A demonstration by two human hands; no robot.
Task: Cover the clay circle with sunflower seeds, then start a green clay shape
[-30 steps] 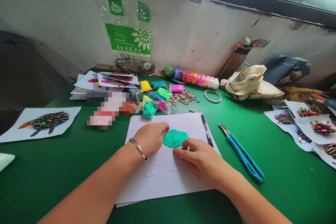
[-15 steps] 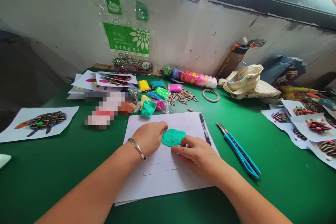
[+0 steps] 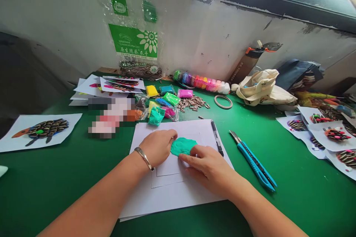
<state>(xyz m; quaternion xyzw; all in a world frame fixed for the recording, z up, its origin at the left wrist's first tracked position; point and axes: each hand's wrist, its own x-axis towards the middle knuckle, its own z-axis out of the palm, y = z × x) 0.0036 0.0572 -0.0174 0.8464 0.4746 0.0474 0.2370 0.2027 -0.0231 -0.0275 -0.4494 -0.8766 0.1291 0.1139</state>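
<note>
A flat, rounded patch of teal clay (image 3: 183, 146) lies on white paper (image 3: 172, 194) marked with pencil lines. At its left edge is my left hand (image 3: 159, 147), fingers curled together and touching the clay; whether they pinch any of it is hidden. My right hand (image 3: 211, 166) rests at the lower right of the clay, with the index finger on its edge and the other fingers bent apart beneath. A black pen (image 3: 217, 137) lies at the paper's right side. Farther right is a blue utility knife (image 3: 256, 163).
Clay packets (image 3: 171, 98), sunflower seeds (image 3: 194, 103) and a tape ring (image 3: 223, 102) lie beyond the paper. Seed pictures (image 3: 47, 131) flank both sides. A seed bag (image 3: 136, 44), bottle (image 3: 246, 63) and cloth bag (image 3: 261, 87) stand along the wall.
The right index finger has shifted slightly left along the lower edge of the clay. My left hand stays nearly still.
</note>
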